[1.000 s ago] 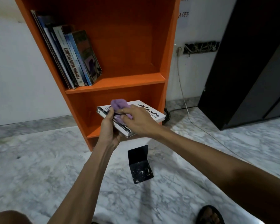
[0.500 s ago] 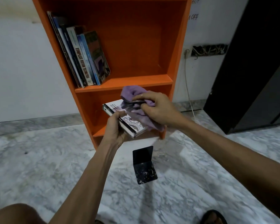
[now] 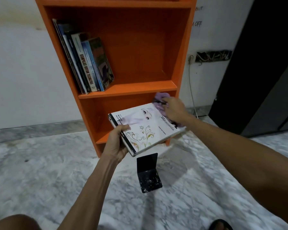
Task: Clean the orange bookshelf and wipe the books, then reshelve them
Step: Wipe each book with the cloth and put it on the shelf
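The book (image 3: 145,128) has swung round! A second ago a lettered cover lay up. Half a second ago it tilted edge-on, and now the whole floral cover faces up, broad and nearly flat. The purple cloth (image 3: 160,97) has travelled too, from the near left end, across the middle, out to the far right corner of the cover, where the right hand (image 3: 175,110) bunches it against the edge. The left hand (image 3: 114,145) has shifted down the spine side, its thumb now laid on the cover near the lower left corner.

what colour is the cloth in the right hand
Light purple cloth, gripped by the right hand against the book; head view shows it.
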A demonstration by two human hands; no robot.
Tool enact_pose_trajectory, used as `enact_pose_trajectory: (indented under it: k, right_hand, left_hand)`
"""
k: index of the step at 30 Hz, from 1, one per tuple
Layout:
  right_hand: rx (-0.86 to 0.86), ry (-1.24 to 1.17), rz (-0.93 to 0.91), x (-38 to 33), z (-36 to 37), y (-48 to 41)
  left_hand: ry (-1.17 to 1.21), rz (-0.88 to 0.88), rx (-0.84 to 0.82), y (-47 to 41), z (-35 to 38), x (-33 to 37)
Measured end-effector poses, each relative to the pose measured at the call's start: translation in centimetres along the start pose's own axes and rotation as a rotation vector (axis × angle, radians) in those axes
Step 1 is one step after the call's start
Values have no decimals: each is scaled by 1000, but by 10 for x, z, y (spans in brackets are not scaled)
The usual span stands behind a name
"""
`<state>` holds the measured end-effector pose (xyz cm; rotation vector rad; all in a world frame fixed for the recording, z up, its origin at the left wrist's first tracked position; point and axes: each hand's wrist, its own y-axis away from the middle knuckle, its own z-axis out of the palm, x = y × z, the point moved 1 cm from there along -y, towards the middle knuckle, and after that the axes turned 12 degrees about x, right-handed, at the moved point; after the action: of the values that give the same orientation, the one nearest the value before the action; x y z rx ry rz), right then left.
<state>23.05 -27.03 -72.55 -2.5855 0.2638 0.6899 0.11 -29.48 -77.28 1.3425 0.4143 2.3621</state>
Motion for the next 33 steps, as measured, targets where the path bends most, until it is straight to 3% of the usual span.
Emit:
enact_pose_trajectory:
  k: [2,4,6,8,13,15,17,20,23,24,26,28,30,33]
  right_hand:
    - [19,-354,326,17,-7,-2]
    - [-102,-697,612,27,-12,-1]
    - [-206,-818,752,37,-9,1]
    - [-205,-939,794,35,-4,1]
    - [72,-1237,839,11,16,7]
    - [219,-1220,881,7,21,6]
    - [286,-1083,890,7,24,5]
    - [309,-739,754,5,17,13]
    - [363,-144,291,2,8,12]
    - [388,-74,138,-6,6,10]
    - [339,-186,-118,-35,8,10]
    - [146,-291,-343,-75,16,20]
    - [-32,-222,-535,-104,31,29]
    - [-97,-272,-586,-107,42,17]
  left_hand:
    - [10,-16,-15,-1,-3,2]
    - [6,-15,-61,-2,-2,7]
    - [-6,2,-98,-1,4,16]
    - [2,30,-85,-3,9,25]
    - [268,70,-190,-6,12,28]
    - [284,73,-214,-5,11,22]
    - [166,79,-112,-6,14,14]
    - [77,93,58,-15,18,12]
    - [47,141,93,-19,17,18]
    - [12,166,102,-20,18,18]
    - [-71,207,122,-21,21,14]
    - [-127,231,130,-19,24,10]
    - [-128,262,78,-19,25,5]
    - [-151,298,54,-9,17,5]
